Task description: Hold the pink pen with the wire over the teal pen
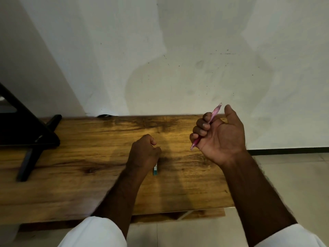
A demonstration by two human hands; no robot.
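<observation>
Two hands over one wooden table (71, 184): right hand (219, 134) gripping one pink pen (213, 114), left hand (145, 154) curled around one teal-tipped object (155, 171), bare wood around both

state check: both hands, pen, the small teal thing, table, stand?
Right hand: raised, palm toward the camera, fingers curled round the pen.
Pen: pink, tilted, tip down-left, held above the table.
Left hand: fingers curled, low over the table, grips the tube.
Tube: white and teal, end showing below the left hand; cap state hidden.
Table: wooden, against the wall.
Stand: black, on the table's left end.
</observation>
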